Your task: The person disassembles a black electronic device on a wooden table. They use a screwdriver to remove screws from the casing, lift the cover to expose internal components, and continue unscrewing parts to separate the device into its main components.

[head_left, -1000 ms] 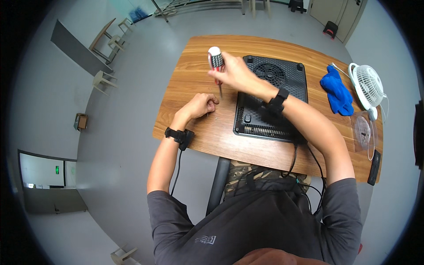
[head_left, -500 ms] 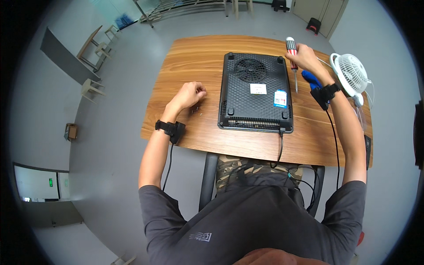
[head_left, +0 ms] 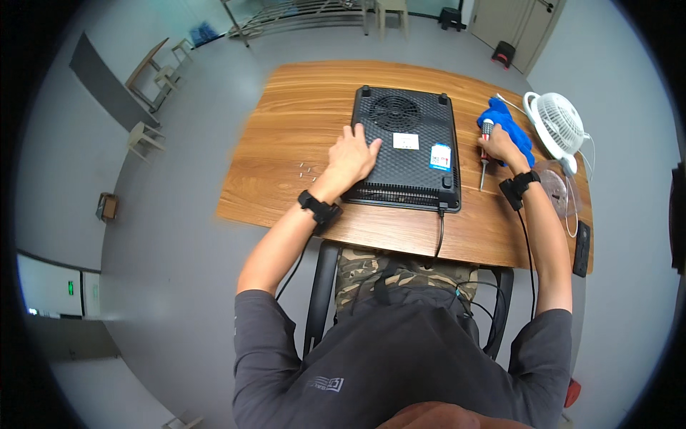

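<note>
A black induction cooktop lies bottom up on the table, its round fan grille, corner feet and two stickers showing. My left hand rests on its left edge with the fingers spread, holding nothing. To the right of the cooktop, my right hand is closed round the handle of a screwdriver. The shaft points toward me, close to the tabletop. Just beyond that hand is a crumpled blue cloth. Several small screws lie on the wood left of my left hand.
A white fan stands at the table's right side, near a clear plastic dish. A dark oblong object lies at the near right corner. From the cooktop a black cord runs over the front edge. Stools stand farther off.
My left hand has moved right from the bare wood onto the cooktop, its fingers opening out. My right hand has come nearer with the screwdriver, down beside the blue cloth.
</note>
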Motion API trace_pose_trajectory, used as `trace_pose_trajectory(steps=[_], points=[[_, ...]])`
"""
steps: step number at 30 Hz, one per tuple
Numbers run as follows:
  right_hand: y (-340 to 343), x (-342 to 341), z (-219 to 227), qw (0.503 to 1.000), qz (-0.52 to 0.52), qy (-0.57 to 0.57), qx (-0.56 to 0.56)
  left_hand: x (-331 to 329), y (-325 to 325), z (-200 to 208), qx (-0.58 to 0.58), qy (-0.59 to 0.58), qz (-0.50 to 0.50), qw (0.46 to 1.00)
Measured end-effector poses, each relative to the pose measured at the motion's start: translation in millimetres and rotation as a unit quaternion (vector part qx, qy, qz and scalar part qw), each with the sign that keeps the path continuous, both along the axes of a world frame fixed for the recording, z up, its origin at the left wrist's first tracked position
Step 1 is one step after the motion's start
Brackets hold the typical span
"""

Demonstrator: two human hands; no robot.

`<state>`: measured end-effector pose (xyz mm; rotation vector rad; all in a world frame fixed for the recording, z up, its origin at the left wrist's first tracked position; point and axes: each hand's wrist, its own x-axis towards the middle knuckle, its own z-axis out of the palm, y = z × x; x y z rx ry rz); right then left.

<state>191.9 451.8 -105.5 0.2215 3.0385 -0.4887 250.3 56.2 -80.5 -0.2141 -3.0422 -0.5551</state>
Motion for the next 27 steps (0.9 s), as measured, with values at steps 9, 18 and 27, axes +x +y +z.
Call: trace_pose_trajectory(steps=[9,18,27], points=[[-12.2,14.1,-16.3,1.000,0.004,0.022,-0.002,10.7,4.7,-19.9,-0.022,0.051,-0.008,0.998],[-28.1,24.7,-15.5,0.996,-0.015,0.074,0.046,27.4,5.0,-20.0,-0.044,0.062,-0.017,0.997],[-79.6,-19.0,16.7,0.986,0.022,0.147,0.079,31.6,5.5,-17.9,-0.055,0.038,0.004,0.998]])
